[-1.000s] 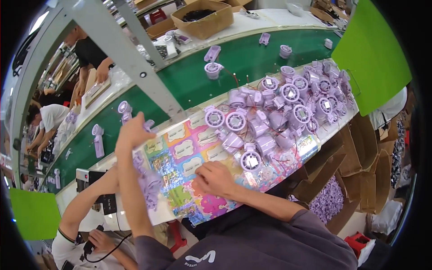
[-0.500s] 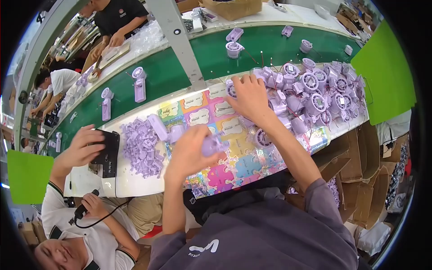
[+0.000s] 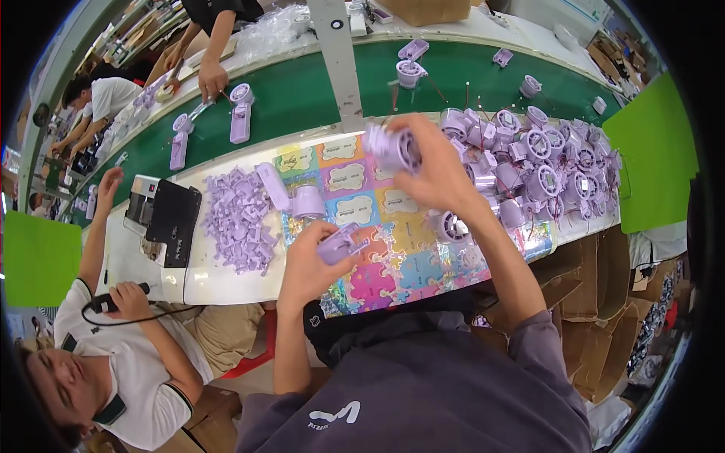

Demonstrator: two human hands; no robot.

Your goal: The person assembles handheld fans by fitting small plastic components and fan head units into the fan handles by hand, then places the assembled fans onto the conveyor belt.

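My left hand (image 3: 308,264) is closed around a hollow lilac plastic shell (image 3: 341,243), its open side turned up, above the colourful printed sheets. My right hand (image 3: 438,170) grips a round lilac fan housing (image 3: 394,149), slightly blurred, in front of the green belt. On the right lies a heap of similar fan housings (image 3: 540,181) with thin wires. Beside my left hand, a lilac fan unit with a handle (image 3: 306,202) rests on the sheets. Further left is a pile of small lilac plastic pieces (image 3: 240,219).
A green conveyor belt (image 3: 294,83) carries several lilac units behind a metal post (image 3: 337,68). At left, a co-worker holds a black corded tool (image 3: 113,300) near a black machine plate (image 3: 174,223). Another person's hand (image 3: 213,79) reaches over the belt. Cardboard boxes (image 3: 589,294) stand at right.
My right hand has lifted a fan housing from the heap's left edge. The shell in my left hand is steadier and turned open side up. The co-worker's hand has left the black plate.
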